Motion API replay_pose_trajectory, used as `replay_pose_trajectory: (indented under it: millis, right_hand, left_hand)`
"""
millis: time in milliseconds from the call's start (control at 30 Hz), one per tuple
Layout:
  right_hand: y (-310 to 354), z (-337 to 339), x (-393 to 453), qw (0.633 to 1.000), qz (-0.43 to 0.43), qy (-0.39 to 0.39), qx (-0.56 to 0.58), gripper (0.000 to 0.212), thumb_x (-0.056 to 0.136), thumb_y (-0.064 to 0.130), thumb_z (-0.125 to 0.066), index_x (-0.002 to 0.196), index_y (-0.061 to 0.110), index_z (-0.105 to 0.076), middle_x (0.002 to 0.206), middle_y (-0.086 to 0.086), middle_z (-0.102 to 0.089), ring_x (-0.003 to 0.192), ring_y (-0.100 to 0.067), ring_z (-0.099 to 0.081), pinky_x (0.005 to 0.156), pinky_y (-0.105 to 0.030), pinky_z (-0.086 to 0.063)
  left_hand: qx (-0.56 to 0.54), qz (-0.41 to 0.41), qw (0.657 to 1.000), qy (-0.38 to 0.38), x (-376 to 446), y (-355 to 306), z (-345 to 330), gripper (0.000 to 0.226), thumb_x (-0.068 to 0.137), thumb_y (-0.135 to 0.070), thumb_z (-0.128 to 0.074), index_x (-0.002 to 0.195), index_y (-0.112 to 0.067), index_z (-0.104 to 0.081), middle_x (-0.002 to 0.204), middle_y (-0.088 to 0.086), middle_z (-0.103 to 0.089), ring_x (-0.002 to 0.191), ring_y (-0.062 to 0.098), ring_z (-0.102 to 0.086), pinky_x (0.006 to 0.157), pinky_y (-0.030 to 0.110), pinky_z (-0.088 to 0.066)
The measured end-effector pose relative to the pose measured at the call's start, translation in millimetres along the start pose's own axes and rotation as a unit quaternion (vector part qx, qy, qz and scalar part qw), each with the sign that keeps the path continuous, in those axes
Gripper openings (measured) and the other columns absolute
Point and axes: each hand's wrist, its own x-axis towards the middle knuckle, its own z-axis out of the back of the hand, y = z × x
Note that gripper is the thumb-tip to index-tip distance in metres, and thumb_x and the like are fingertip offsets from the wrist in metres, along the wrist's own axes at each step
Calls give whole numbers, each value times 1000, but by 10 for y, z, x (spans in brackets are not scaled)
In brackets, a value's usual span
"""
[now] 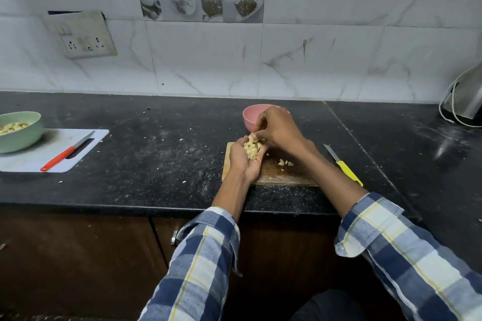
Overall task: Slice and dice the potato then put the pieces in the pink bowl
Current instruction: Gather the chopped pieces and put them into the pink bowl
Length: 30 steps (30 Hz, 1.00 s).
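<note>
My left hand (243, 161) lies palm up over the wooden cutting board (284, 177), cupping a heap of diced potato pieces (251, 148). My right hand (276, 128) curls over the heap from above, its fingertips touching the top pieces. Behind both hands stands the pink bowl (250, 114), its right part hidden by my right hand. A few loose potato pieces (284, 163) lie on the board. A yellow-handled knife (344, 167) rests on the counter right of the board.
On the left, a white cutting board (52, 156) carries a red-handled knife (65, 154) and a green bowl (18, 130) of diced pieces. A kettle with a cord (467, 101) stands at the far right. Small scraps dot the black counter (156, 154).
</note>
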Motion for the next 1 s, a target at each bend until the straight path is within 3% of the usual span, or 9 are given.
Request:
replay_pose_trajectory:
  millis: [133, 233, 333, 433, 500, 633, 767, 867, 1000]
  right_hand:
    - [-48, -1, 23, 1000, 11, -9, 0, 13, 70, 6, -90, 72, 12, -79, 67, 8, -69, 69, -4, -62, 74, -34, -57]
    - [-92, 12, 53, 1000, 17, 8, -1, 16, 70, 3, -90, 76, 17, -83, 74, 4, -75, 79, -11, -68, 80, -33, -58]
    - [-98, 41, 51, 999, 27, 22, -11, 27, 76, -3, -80, 83, 23, -85, 89, 2, -78, 100, -14, -64, 87, -30, -53]
    - [-122, 104, 36, 999, 26, 23, -22, 24, 74, 2, -84, 81, 24, -84, 87, 5, -77, 97, -13, -64, 86, -31, -52]
    - [-180, 140, 19, 999, 12, 18, -24, 22, 70, 6, -89, 77, 25, -81, 81, 9, -73, 91, -13, -66, 82, -33, -54]
    - [-371, 138, -44, 999, -21, -41, -22, 24, 80, 0, -77, 78, 23, -77, 86, 5, -74, 88, -12, -68, 84, -30, -54]
    - [-468, 31, -209, 994, 6, 101, -40, 41, 88, -15, -58, 111, 12, -79, 122, -1, -72, 110, -16, -63, 101, -32, -50]
    - [-527, -51, -342, 986, 94, 134, -19, 54, 79, -24, -48, 108, 8, -79, 117, -3, -74, 109, -20, -66, 99, -34, -54]
    - [-603, 112, -409, 985, 85, 147, -17, 53, 81, -22, -48, 98, 13, -83, 100, 1, -75, 93, -13, -68, 89, -31, -56]
  left_hand:
    - [-13, 8, 1000, 23, -38, 2, -18, 40, 107, -9, -30, 110, 11, -64, 101, 26, -74, 103, 34, -68, 87, 52, -57]
    - [-28, 16, 999, 40, -47, -6, -14, 42, 108, -11, -28, 114, 10, -64, 95, 22, -75, 82, 28, -76, 82, 47, -61]
    - [-28, 14, 999, 27, -45, 0, -13, 40, 109, -12, -29, 118, 10, -61, 96, 26, -74, 89, 34, -74, 81, 47, -62]
    - [-25, 13, 999, 36, -63, -5, -21, 43, 110, -13, -27, 127, 11, -58, 105, 27, -74, 87, 34, -76, 77, 45, -65]
    - [-25, 12, 999, 36, -58, -16, -16, 45, 110, -15, -26, 136, 8, -54, 117, 27, -71, 101, 36, -73, 85, 45, -63]
    - [-53, 16, 998, 40, -46, -17, -3, 44, 111, -15, -25, 129, 12, -55, 122, 34, -66, 132, 44, -55, 106, 52, -50]
    - [-54, 17, 997, 42, -31, -12, 10, 45, 111, -14, -24, 123, 13, -57, 115, 34, -69, 137, 45, -51, 118, 52, -39]
    - [-41, 17, 998, 38, -24, -13, 2, 45, 111, -14, -24, 123, 12, -58, 114, 34, -70, 137, 44, -52, 117, 51, -40]
    - [-27, 13, 999, 43, -40, -13, -10, 45, 111, -15, -24, 124, 12, -57, 117, 33, -68, 135, 44, -53, 117, 51, -41]
